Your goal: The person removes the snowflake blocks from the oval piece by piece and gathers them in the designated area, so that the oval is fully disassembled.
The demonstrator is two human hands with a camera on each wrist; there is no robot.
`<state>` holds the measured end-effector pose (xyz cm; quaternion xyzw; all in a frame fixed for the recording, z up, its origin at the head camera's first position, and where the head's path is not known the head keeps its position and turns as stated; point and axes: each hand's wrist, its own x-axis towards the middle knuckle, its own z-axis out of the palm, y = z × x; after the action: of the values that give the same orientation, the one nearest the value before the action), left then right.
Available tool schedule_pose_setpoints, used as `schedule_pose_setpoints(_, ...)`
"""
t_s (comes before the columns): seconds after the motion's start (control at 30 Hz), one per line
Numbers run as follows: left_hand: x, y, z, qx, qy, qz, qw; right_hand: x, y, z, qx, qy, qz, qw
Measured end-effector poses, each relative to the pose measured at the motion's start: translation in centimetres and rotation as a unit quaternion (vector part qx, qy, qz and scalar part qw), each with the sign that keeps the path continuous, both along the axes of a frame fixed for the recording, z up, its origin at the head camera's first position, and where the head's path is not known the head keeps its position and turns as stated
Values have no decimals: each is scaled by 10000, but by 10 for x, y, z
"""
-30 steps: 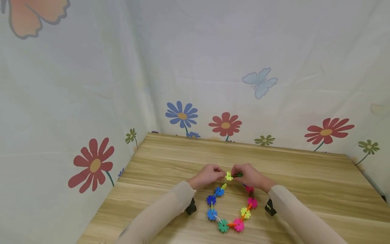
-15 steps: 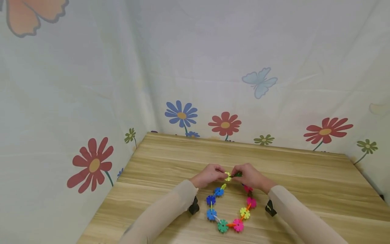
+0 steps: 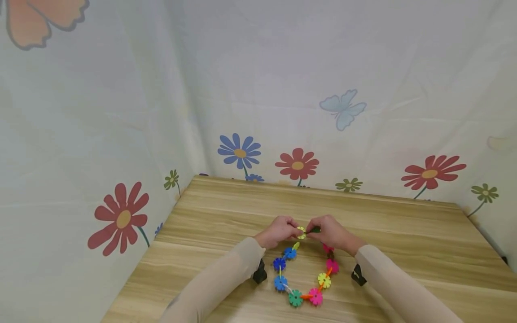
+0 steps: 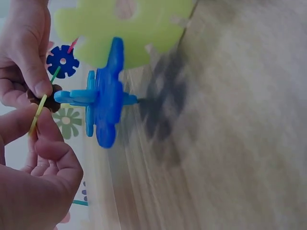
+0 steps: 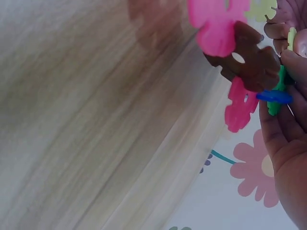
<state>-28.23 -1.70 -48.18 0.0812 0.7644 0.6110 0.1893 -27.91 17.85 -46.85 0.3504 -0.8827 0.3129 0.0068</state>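
Observation:
A chain of flower-shaped notched plastic discs, with a green disc (image 3: 295,298) nearest me, curves across the table almost into a ring. My left hand (image 3: 279,232) pinches a yellow disc (image 4: 39,112), edge-on in the left wrist view. My right hand (image 3: 329,233) grips the chain's other side at a brown disc (image 4: 53,98), its thumb pressing there. The yellow disc meets the brown one between the fingertips. A green disc (image 5: 279,91) and a blue disc (image 5: 274,97) follow by the right fingers. In the head view, a yellow-green disc (image 3: 296,246) ends the left side, below the left hand.
The wood-grain table (image 3: 226,197) runs back to a pale curtain (image 3: 258,80) printed with flowers and butterflies. A black wrist device (image 3: 260,272) shows under the left sleeve, and another black device (image 3: 358,275) under the right.
My left hand has shifted slightly right, and its fingers cover more of the yellow disc. The right hand stays nearly in place. The whole head view has drifted a little.

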Motion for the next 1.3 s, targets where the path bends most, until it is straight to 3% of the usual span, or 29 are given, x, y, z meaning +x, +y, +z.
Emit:
schedule_pose_setpoints(0.6,0,1,3,-112,150,319,9993,-4,1,-1,-19,514,422,9978)
schedule_pose_setpoints(0.73,-2,-4,3,-238,334,301,9987,-5,5,-1,-18,517,255,9983)
schedule_pose_setpoints(0.93,-9,-23,2,-350,551,278,9975,-4,9,2,-5,484,157,9987)
schedule_pose_setpoints(1.3,-24,-77,9,-410,686,773,9938,-6,15,-2,257,380,217,9987)
